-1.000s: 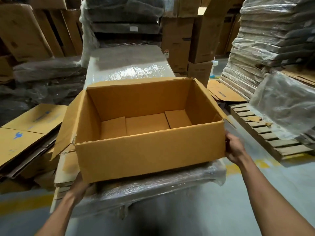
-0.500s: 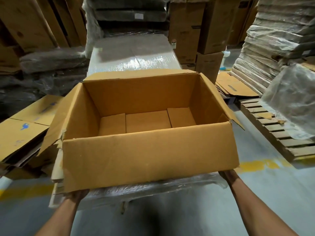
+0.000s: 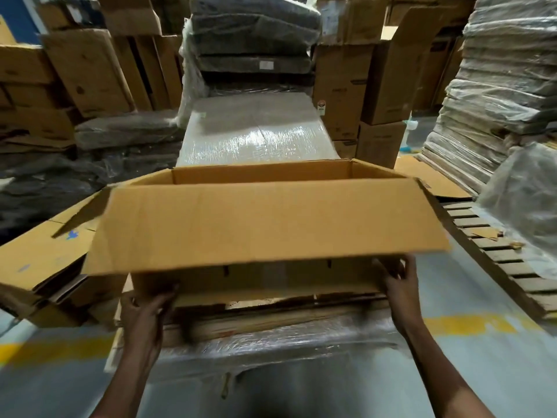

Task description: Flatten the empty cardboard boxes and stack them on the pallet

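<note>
An open brown cardboard box (image 3: 265,224) is lifted and tilted so that its near wall and underside face me. My left hand (image 3: 147,306) grips its lower left corner from beneath. At the lower right corner my right hand (image 3: 398,282) holds the box with the fingers curled against its bottom edge. Under the box lies a low stack of flattened cardboard wrapped in clear film (image 3: 271,336). Only a thin strip of the box's inside shows at the top.
A wooden pallet (image 3: 506,260) lies on the floor to the right, with film-wrapped bundles (image 3: 506,95) behind it. Flattened boxes with blue marks (image 3: 39,257) pile up at left. A wrapped block (image 3: 256,131) and tall cartons (image 3: 382,86) stand ahead. The grey floor has a yellow line (image 3: 470,324).
The box has been raised and tipped away from me, so its inside is now nearly hidden. Both hands slid under its near bottom edge.
</note>
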`<state>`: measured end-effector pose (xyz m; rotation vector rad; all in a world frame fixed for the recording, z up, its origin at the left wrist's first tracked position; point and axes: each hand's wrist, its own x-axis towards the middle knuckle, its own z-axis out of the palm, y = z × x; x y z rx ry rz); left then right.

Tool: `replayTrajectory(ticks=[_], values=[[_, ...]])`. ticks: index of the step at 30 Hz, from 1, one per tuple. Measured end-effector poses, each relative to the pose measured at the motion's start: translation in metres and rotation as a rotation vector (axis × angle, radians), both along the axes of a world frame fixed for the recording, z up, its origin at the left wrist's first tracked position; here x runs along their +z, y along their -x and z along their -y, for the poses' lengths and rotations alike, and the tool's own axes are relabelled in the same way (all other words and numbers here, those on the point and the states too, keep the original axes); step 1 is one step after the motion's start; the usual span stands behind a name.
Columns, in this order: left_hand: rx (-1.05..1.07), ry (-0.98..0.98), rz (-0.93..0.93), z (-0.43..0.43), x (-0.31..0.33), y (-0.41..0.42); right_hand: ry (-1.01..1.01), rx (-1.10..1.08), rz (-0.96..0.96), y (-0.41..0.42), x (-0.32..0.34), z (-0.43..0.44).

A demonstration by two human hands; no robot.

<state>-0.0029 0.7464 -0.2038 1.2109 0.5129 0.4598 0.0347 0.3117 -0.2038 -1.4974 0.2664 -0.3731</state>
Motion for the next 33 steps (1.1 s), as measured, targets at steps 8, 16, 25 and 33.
replayTrajectory(ticks=[8, 16, 25, 33], values=[[-0.027, -0.166, -0.071, -0.02, 0.077, -0.022, 0.208, 0.055, -0.062, -0.04, 0.077, 0.011], [-0.071, -0.358, -0.219, -0.022, 0.119, -0.037, 0.34, 0.097, -0.193, -0.068, 0.129, 0.011], [-0.128, -0.419, -0.233, -0.036, 0.103, -0.028, 0.243, 0.017, -0.038, -0.062, 0.092, 0.003], [-0.192, -0.237, -0.085, -0.015, 0.032, 0.009, -0.036, 0.195, -0.049, -0.025, -0.005, -0.008]])
